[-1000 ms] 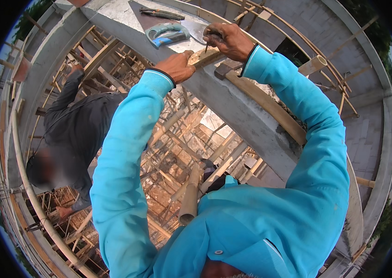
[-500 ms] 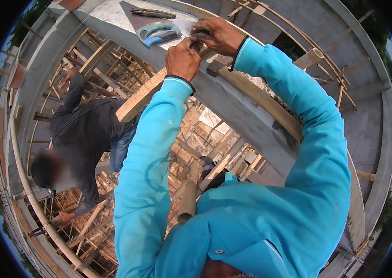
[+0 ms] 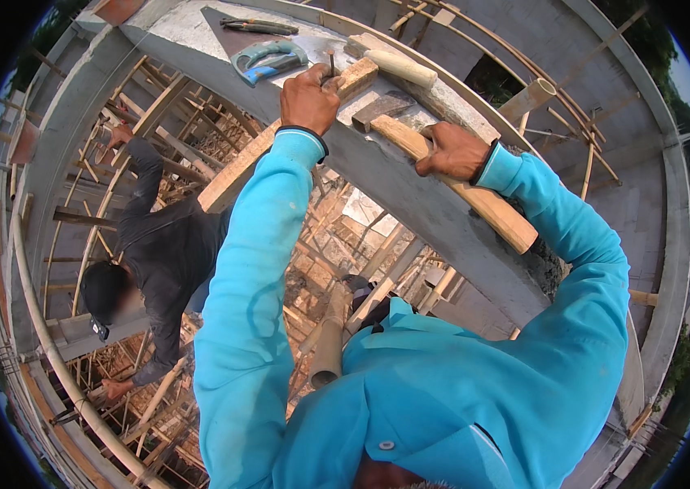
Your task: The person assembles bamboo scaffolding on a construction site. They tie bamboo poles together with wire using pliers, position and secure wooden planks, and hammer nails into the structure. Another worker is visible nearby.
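Observation:
My left hand (image 3: pixel 309 99) is closed in a pinch around a nail (image 3: pixel 332 62), which stands upright by a wooden batten (image 3: pixel 239 169). The batten's far end rests on the concrete beam (image 3: pixel 451 204) and the rest juts toward the near left. Over the beam, my right hand (image 3: pixel 457 153) is wrapped around the thick wooden handle of a hammer (image 3: pixel 492 210). Its dark head lies on the beam's top, close to the batten. Beyond my left hand lie a hand saw (image 3: pixel 268 61) with a blue-grey grip and dark pliers (image 3: pixel 260 27).
A co-worker (image 3: pixel 174 240) in dark clothes bends among bamboo and timber scaffolding at the left. Short wood pieces (image 3: pixel 402 68) lie on the beam's far side. A bamboo pole (image 3: pixel 333 350) stands below my arms. The beam's side drops to the scaffolding.
My hands were together at the batten's end; my right hand has since moved right and down onto the hammer handle. The nail now shows above my left fingers.

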`<state>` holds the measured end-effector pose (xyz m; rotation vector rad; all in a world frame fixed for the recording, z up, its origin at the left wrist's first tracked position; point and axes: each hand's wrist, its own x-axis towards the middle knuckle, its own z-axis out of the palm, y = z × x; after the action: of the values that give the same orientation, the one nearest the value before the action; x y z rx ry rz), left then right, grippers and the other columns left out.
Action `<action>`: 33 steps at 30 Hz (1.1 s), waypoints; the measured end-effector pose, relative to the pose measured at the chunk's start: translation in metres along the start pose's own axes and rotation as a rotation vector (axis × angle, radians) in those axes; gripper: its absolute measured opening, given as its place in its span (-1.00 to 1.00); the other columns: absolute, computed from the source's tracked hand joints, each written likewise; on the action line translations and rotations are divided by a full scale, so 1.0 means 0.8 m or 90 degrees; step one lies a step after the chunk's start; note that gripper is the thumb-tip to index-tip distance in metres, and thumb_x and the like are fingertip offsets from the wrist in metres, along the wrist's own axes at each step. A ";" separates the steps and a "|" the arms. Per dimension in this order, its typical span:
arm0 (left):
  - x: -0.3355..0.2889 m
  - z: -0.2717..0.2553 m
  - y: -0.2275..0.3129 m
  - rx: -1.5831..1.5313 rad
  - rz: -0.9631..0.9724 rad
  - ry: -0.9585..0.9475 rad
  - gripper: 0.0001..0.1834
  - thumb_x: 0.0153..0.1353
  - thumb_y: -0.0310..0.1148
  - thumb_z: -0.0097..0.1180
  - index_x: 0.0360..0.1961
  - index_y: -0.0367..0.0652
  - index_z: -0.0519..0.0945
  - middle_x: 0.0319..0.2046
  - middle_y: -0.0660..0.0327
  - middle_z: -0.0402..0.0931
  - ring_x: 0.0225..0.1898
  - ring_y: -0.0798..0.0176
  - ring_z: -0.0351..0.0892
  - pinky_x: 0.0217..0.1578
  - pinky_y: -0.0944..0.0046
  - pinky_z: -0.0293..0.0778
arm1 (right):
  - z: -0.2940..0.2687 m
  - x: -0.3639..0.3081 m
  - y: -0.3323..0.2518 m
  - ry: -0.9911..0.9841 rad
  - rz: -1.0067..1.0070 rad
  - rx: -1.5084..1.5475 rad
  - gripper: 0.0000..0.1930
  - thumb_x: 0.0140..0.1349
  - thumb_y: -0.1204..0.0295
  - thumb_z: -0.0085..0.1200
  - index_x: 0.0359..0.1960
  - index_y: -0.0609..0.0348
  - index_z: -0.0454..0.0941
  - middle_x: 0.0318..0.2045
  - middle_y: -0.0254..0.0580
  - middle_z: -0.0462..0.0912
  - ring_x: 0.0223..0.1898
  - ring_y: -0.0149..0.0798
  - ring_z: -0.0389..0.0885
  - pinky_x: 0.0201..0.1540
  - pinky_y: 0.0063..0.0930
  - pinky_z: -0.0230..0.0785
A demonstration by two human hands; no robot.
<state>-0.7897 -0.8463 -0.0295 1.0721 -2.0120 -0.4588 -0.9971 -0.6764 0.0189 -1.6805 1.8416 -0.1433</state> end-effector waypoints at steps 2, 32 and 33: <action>-0.001 -0.002 0.003 -0.008 -0.016 -0.002 -0.76 0.17 -0.30 0.30 -0.15 -0.14 0.74 -0.32 -0.16 0.68 -0.22 -0.23 0.70 -0.13 -0.03 0.60 | -0.005 -0.009 -0.002 -0.043 0.033 0.209 -0.53 -0.06 0.27 0.34 -0.27 0.53 0.60 -0.45 0.04 0.68 -0.45 -0.12 0.68 -0.36 -0.24 0.51; -0.004 0.007 -0.003 0.007 0.020 0.016 -0.73 0.09 -0.37 0.29 -0.14 -0.08 0.77 -0.35 -0.13 0.69 -0.25 -0.22 0.70 -0.12 -0.04 0.62 | -0.085 -0.019 -0.091 0.485 -0.345 0.033 -0.40 0.45 0.37 0.06 0.46 0.16 0.15 -0.21 0.26 0.65 -0.24 0.10 0.69 -0.14 -0.09 0.57; -0.003 0.008 -0.003 0.011 0.004 0.011 -0.72 0.09 -0.37 0.29 -0.13 -0.08 0.77 -0.34 -0.14 0.69 -0.25 -0.22 0.70 -0.11 -0.04 0.63 | -0.084 -0.020 -0.095 0.527 -0.364 0.114 -0.41 0.45 0.43 0.07 0.46 0.18 0.19 -0.25 0.11 0.66 -0.26 -0.06 0.67 -0.14 -0.21 0.52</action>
<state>-0.7925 -0.8458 -0.0361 1.0767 -2.0064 -0.4283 -0.9668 -0.6975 0.1148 -2.1442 1.7058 -1.3699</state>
